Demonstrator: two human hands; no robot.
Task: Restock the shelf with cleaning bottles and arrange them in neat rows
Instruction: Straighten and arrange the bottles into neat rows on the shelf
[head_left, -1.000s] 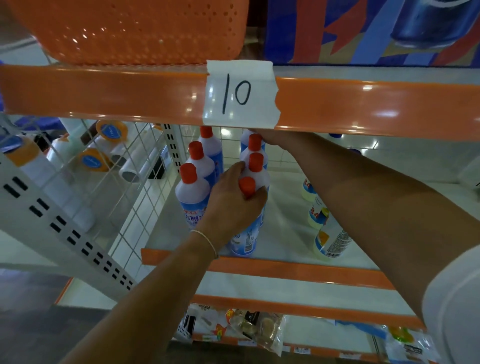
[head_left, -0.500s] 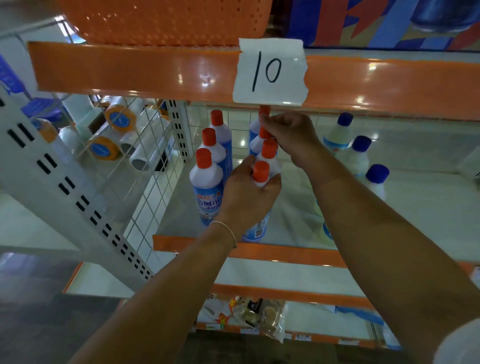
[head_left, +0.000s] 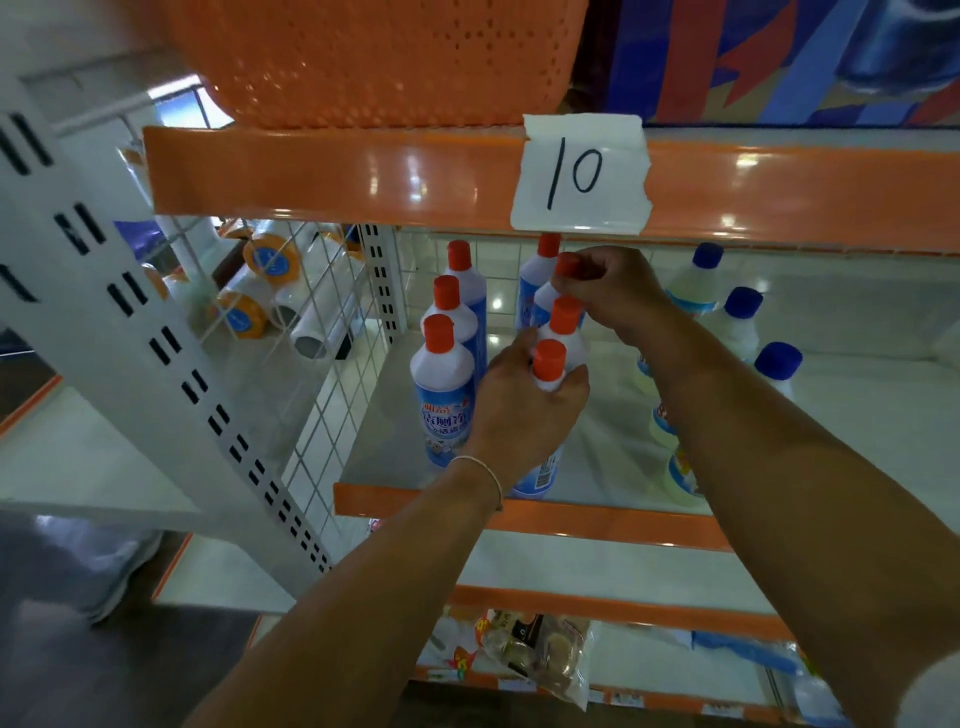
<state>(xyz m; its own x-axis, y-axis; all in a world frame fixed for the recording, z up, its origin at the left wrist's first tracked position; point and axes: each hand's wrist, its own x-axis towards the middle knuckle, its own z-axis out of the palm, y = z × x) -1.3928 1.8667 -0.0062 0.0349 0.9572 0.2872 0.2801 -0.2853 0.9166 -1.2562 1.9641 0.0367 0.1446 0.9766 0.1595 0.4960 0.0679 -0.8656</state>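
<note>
White cleaning bottles with orange caps stand in two rows on the shelf (head_left: 384, 447). The left row has three, its front bottle (head_left: 441, 384) showing a blue label. My left hand (head_left: 524, 410) is wrapped around the neck of the front bottle of the second row (head_left: 549, 364). My right hand (head_left: 613, 291) pinches the orange cap of a bottle further back in that row (head_left: 567, 266). To the right stand three white bottles with blue caps (head_left: 743, 312), their lower parts hidden by my right forearm.
An orange shelf lip above carries a paper tag marked 10 (head_left: 579, 174), under an orange basket (head_left: 374, 57). A wire grid (head_left: 322, 364) divides off tape rolls (head_left: 267, 260) on the left. Packaged goods (head_left: 535, 654) lie on the bottom shelf.
My view has dropped a little, bringing the blue-capped bottles into sight. My right hand has come forward from the back of the row to a nearer cap. My left hand has kept its hold.
</note>
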